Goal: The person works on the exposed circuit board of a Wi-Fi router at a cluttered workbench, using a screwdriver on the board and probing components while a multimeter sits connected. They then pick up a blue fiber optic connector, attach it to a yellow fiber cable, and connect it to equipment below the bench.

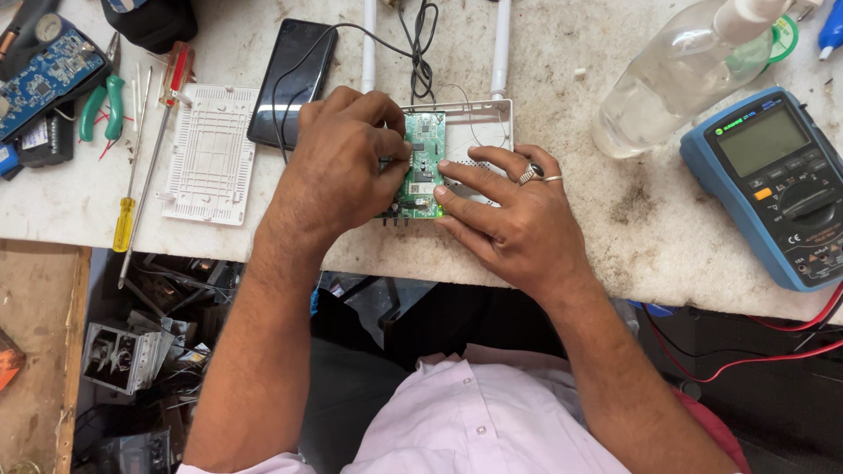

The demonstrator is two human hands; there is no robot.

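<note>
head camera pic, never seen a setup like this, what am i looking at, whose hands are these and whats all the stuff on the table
There is no machine here: a person wears a camera on their head, so you look down at their own two bare hands. The left hand and right hand both rest fingers on a green circuit board that sits in an open white plastic case with two white antennas.

On the stained white worktop lie a black phone, a white vented cover, a yellow-handled screwdriver, green-handled pliers, a clear plastic bottle and a blue multimeter with red leads. Neither hand lifts anything; the board is only pressed and steadied.
</note>
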